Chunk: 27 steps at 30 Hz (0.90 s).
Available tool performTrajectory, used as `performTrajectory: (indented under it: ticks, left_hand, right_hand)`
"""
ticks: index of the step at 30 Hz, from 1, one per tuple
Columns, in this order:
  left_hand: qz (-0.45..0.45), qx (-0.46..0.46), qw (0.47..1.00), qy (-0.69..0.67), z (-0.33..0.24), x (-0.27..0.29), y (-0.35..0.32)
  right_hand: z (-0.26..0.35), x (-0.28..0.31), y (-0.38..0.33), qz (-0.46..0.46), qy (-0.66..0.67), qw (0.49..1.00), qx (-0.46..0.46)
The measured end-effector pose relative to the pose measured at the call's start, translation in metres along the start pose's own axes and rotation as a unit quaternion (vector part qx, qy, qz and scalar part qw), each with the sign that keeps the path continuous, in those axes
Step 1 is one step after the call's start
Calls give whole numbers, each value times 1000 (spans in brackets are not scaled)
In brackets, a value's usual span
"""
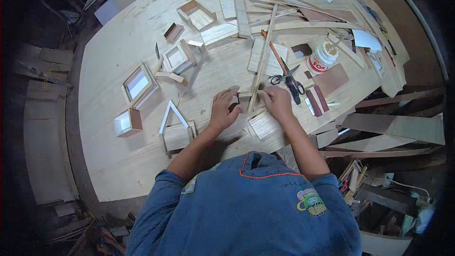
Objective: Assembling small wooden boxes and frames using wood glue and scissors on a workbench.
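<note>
My left hand [223,109] and my right hand [277,103] both press on a small wooden frame piece [245,96] lying on the pale wooden tabletop [118,156] just in front of me. A long thin wooden strip [263,57] runs from between my hands up and away across the table. The fingers of both hands curl around the small piece, which they mostly hide. A flat square of wood [261,124] lies under my right wrist.
Black-handled scissors [290,81] and a white glue jar [322,58] sit right of the strip. Small box frames [138,84] [196,13] and a little house-shaped piece [174,128] lie to the left. Wood slats are piled at the far edge [294,4].
</note>
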<state>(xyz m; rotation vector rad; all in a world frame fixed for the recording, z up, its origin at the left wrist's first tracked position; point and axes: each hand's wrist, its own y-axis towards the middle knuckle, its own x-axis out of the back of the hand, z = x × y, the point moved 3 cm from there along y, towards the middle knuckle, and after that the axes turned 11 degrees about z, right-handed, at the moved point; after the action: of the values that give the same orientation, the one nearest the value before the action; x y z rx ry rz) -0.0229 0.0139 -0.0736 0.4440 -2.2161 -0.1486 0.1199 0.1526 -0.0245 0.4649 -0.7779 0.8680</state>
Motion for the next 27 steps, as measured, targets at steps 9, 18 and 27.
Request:
performTrajectory:
  ticks: [9,18,27]
  left_hand:
    - [4,10,994,-105,-3,1,0]
    - [7,-8,999,-45,-1,1,-1]
    - [-51,7,995,-87,-5,-3,6]
  right_hand:
    - [20,-29,22,17,-157,977,143]
    - [-28,-11,-6,57,226,972,-33]
    - [4,-6,-17,17,-23,984,173]
